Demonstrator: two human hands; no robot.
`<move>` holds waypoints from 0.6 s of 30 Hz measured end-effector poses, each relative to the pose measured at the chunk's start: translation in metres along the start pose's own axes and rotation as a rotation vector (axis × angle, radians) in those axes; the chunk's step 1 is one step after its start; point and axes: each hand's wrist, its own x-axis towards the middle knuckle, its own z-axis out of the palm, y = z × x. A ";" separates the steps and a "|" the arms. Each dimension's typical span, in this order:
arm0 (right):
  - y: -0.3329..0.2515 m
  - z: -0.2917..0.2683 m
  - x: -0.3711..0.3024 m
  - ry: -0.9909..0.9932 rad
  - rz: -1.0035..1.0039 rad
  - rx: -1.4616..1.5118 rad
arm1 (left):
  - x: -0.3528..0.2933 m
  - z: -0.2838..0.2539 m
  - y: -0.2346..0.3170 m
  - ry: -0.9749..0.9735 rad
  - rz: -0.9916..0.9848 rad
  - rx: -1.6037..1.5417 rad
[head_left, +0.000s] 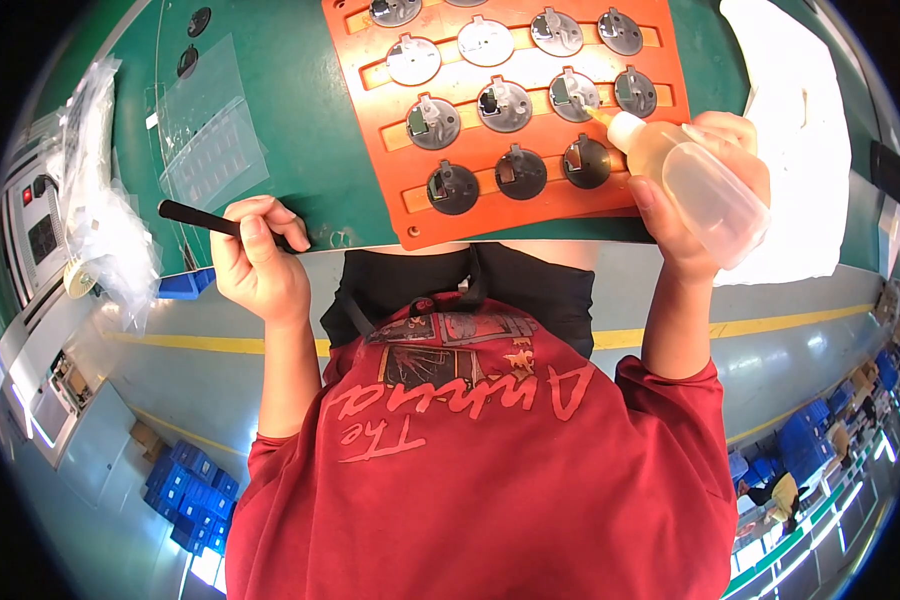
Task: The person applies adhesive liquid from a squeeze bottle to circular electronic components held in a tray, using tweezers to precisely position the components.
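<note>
My right hand [705, 190] is wrapped round a translucent squeeze bottle [685, 175] of pale yellowish liquid. The bottle tilts to the left, and its thin yellowish nozzle reaches a round dark disc [574, 94] in the orange tray [410, 225]; whether it touches cannot be told. Rows of similar discs, such as a front-row disc [521, 171], sit in the tray, several with small rectangular pieces on them. Left of the tray, at the table's near edge, my left hand [262, 250] is closed on a slim black pen-like tool [198, 215], its thicker end pointing left.
Clear plastic sheets [215, 150] lie on the green table [290, 100], with two loose dark discs [187, 62] beyond them. Crumpled clear plastic bags [100, 190] hang at the left edge. White cloth or paper [805, 150] covers the right side. Blue crates [190, 490] stand on the floor.
</note>
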 end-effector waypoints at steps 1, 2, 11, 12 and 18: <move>0.001 0.000 0.000 -0.009 -0.030 -0.007 | 0.000 0.000 0.000 0.000 0.000 0.000; 0.000 0.000 0.000 -0.009 -0.029 -0.007 | 0.000 0.000 0.000 0.000 0.000 0.001; 0.002 0.000 -0.001 -0.001 0.002 0.015 | 0.000 0.000 0.001 0.002 0.002 -0.001; 0.003 0.000 -0.002 -0.004 -0.008 0.011 | 0.000 0.000 0.001 0.004 -0.001 -0.004; 0.002 0.001 -0.002 0.013 -0.011 0.000 | 0.000 0.000 0.000 0.004 -0.004 -0.010</move>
